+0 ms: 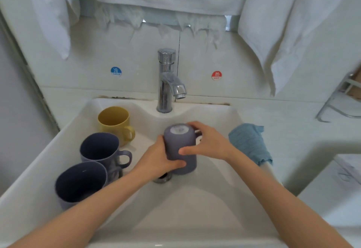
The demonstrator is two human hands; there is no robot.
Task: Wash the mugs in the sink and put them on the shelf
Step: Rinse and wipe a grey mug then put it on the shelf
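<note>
I am holding the grey mug [176,144] bottom-up in the middle of the sink [33,181], just above the drain [162,179] and in front of the tap [168,79]. The fingers of my left hand [160,159] are curling round its lower part. The fingers of my right hand [209,144] are wrapping its upper side by the handle. Both are gripping it firmly. Along the sink's left slope three mugs are standing mouth-up: the yellow mug [115,122] at the back, the middle mug [101,148] and the near mug [80,181], these two touching. White basin is showing in front and to the right. A blue cloth [250,142] is draping over the right rim, and a wire rack [336,101] is standing on the bench beyond it.
</note>
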